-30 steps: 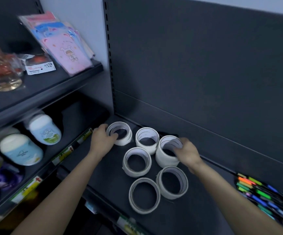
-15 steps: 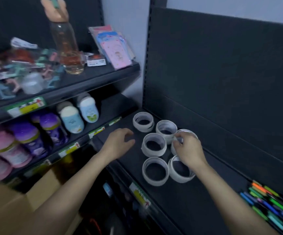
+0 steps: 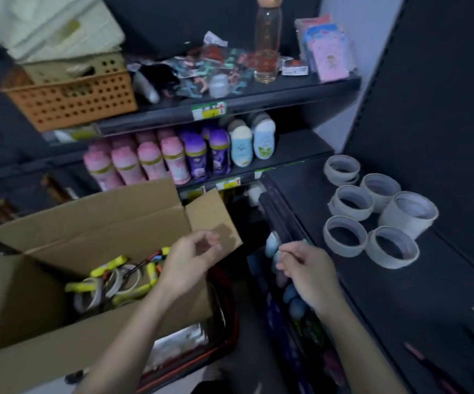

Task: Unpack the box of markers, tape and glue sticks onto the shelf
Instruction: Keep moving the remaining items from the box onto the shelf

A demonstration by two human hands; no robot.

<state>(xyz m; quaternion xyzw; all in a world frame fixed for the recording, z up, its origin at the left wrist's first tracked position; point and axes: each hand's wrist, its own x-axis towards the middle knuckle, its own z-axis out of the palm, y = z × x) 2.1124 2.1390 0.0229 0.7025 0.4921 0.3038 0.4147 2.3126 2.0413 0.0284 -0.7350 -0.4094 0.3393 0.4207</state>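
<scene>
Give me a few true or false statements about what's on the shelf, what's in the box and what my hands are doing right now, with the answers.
1. The left hand and the right hand each grip a roll of tape. False: both are loosely curled and hold nothing.
2. White tape rolls stand on the dark shelf at the right. True.
3. The cardboard box is empty. False: yellow packs and more rolls lie inside it.
4. An orange basket sits on the upper shelf at the left. True.
5. The box's flaps are shut. False: they are folded open.
</scene>
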